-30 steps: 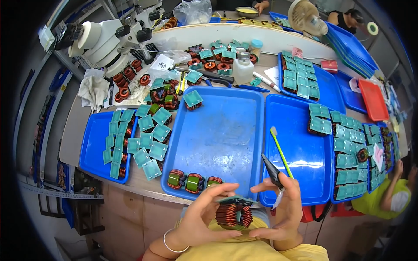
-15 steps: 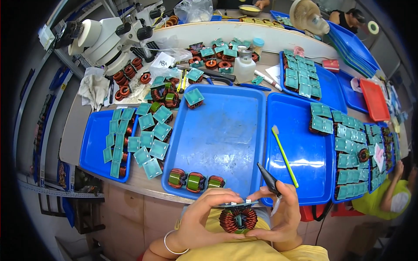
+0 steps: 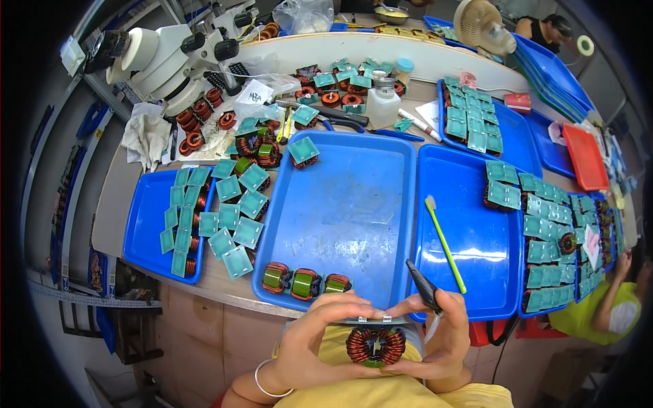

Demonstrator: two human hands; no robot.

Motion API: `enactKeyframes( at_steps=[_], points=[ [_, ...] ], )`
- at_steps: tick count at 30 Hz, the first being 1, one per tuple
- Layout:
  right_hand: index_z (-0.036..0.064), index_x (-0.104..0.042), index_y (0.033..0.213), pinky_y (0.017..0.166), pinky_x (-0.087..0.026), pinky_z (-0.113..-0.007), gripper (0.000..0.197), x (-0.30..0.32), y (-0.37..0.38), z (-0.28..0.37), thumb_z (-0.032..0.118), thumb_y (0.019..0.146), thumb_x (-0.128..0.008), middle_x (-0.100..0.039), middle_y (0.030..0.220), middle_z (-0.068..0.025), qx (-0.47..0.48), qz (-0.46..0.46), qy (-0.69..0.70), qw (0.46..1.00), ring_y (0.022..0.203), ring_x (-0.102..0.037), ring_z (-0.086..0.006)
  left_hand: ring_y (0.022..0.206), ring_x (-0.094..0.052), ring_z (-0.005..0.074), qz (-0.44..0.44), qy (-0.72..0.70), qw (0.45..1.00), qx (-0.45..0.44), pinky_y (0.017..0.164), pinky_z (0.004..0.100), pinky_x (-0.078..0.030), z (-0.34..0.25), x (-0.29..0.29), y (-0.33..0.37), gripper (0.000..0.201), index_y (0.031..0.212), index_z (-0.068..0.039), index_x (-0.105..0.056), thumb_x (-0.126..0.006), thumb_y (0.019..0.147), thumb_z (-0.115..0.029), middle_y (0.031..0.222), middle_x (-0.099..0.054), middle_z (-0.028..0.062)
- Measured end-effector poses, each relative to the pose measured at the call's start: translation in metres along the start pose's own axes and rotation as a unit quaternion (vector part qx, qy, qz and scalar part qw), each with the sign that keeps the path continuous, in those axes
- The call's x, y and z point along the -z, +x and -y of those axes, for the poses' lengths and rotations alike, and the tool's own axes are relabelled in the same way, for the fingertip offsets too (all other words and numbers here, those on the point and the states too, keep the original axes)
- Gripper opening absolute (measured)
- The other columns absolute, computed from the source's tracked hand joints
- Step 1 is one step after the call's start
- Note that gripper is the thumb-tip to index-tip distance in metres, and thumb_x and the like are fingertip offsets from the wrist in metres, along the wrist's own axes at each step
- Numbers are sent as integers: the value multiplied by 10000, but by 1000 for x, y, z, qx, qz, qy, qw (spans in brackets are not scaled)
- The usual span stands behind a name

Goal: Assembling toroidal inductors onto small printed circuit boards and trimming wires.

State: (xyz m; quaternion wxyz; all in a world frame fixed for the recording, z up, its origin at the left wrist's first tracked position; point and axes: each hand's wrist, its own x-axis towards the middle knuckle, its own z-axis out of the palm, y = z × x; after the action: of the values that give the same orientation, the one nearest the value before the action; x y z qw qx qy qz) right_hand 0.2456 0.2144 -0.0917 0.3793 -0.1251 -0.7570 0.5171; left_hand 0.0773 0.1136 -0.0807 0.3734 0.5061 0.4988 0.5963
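Note:
My left hand (image 3: 307,347) and my right hand (image 3: 447,340) are closed round a copper-wound ring coil (image 3: 375,345) in front of my body. Fingertips press on the upper edge of its green board (image 3: 371,320), where two small pale tabs show; the thumbs support the coil from below. Tucked in my right hand is a slim tool with a black pointed handle (image 3: 423,287) and a pale tip; its exact kind I cannot make out. Just beyond my left hand, three coils with green bands (image 3: 305,284) lie along the near edge of a large blue tray (image 3: 340,197).
Boarded coils (image 3: 228,221) crowd the table beside a left blue tray (image 3: 141,221). The right blue tray (image 3: 435,306) holds a yellow-green brush (image 3: 445,245). Behind stand a microscope (image 3: 153,64), a clear bottle (image 3: 382,105) and a fan (image 3: 479,27). Other people are at the right.
The coil has turned slightly in my hands, its board now seen more edge-on. The black-handled tool has shifted a little down and to the right.

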Motion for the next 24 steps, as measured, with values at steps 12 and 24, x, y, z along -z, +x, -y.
enactKeyframes(
  at_steps=[12,24],
  points=[
    [43,-254,1336,681,-515,-367,1094,0,7,8,166,450,-884,-424,1107,-122,45,-43,-22,998,847,-586,-243,1119,-462,271,-4,-94,993,68,951,416,-357,1,-2,-2,652,1092,-19,-491,-835,544,-96,1129,-502,162],
    [57,-224,1347,655,-502,-348,1129,2,10,12,194,443,-886,-422,1135,-120,71,-40,-64,995,791,-609,-250,1102,-465,260,29,-44,998,24,962,391,-335,4,0,2,626,1097,-28,-494,-812,562,-96,1100,-537,114]
  ],
)
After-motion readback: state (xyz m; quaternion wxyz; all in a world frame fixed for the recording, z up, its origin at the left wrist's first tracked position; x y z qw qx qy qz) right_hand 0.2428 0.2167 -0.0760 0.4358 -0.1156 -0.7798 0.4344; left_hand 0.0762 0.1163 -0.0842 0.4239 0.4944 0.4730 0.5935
